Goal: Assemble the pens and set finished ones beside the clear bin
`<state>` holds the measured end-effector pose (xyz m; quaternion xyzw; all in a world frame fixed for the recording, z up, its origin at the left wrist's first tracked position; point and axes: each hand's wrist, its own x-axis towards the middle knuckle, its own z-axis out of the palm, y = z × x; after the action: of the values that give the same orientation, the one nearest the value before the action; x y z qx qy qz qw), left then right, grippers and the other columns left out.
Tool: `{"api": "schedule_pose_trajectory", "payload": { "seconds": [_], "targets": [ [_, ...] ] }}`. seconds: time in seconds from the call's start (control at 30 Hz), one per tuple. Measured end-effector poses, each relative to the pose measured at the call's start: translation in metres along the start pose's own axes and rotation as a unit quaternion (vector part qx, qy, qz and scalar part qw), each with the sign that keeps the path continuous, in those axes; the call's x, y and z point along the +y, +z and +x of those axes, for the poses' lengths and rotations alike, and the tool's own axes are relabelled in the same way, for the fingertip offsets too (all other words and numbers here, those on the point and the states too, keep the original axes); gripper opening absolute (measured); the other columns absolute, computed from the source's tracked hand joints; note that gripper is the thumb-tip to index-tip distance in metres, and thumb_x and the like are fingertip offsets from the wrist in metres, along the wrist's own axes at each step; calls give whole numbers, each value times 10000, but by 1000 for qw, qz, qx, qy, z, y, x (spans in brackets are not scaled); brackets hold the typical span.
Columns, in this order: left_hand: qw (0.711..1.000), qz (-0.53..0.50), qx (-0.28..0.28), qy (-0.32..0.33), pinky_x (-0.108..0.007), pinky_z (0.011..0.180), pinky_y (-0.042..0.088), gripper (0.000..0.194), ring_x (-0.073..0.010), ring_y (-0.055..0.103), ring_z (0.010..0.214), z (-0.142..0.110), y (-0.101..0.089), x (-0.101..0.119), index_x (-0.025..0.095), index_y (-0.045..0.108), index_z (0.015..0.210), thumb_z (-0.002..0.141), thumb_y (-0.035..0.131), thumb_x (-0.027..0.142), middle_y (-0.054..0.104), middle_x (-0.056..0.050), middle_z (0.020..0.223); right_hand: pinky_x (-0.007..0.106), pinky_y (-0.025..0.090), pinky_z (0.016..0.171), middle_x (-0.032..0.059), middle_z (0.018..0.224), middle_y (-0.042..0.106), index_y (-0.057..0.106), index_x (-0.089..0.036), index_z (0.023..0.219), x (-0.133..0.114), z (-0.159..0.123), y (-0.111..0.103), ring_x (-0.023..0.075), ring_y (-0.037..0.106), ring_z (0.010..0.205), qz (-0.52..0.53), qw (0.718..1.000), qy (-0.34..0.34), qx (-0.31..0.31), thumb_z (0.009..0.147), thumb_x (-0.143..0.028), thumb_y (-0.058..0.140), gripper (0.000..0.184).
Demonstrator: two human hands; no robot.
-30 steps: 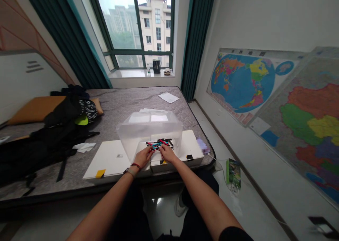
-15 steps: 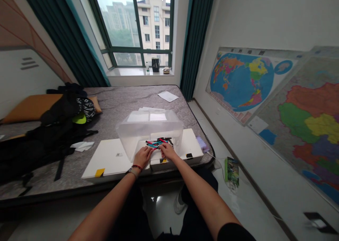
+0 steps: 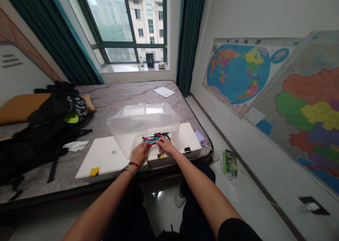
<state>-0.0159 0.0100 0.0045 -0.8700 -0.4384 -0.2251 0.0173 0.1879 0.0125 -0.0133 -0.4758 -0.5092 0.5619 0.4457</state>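
Grip of left hand [image 3: 140, 153] pinching a red pen [image 3: 150, 145]; right hand's [image 3: 165, 145] fingertips partly hidden, hold unclear; pens [image 3: 159, 136] heaped beyond, inside tipped clear bin [image 3: 143, 122].

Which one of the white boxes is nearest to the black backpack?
The left white box, with a yellow tab near its front left corner; the right white box lies nearer the world map.
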Motion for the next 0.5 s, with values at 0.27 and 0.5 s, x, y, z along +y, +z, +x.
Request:
{"api": "schedule_pose_trajectory", "payload": {
  "seconds": [0.27, 0.5],
  "targets": [
    [1000, 23, -1, 11, -324, 771, 435, 302, -221, 597, 870, 1, 1, 0, 209, 625, 1055, 999, 370, 360, 661, -88, 931, 177, 457, 401, -58, 477, 572, 567, -186, 827, 6, -2, -1, 106, 558, 400, 46, 999, -14, 26, 801, -297, 647, 139],
    [999, -25, -6, -46, -304, 752, 462, 412, -216, 648, 832, -2, 2, 2, 202, 508, 1296, 950, 469, 424, 689, -88, 991, 179, 461, 411, -54, 482, 582, 600, -177, 870, 3, -5, 0, 103, 558, 412, 60, 997, -19, 38, 779, -294, 660, 160]
  ]
}}
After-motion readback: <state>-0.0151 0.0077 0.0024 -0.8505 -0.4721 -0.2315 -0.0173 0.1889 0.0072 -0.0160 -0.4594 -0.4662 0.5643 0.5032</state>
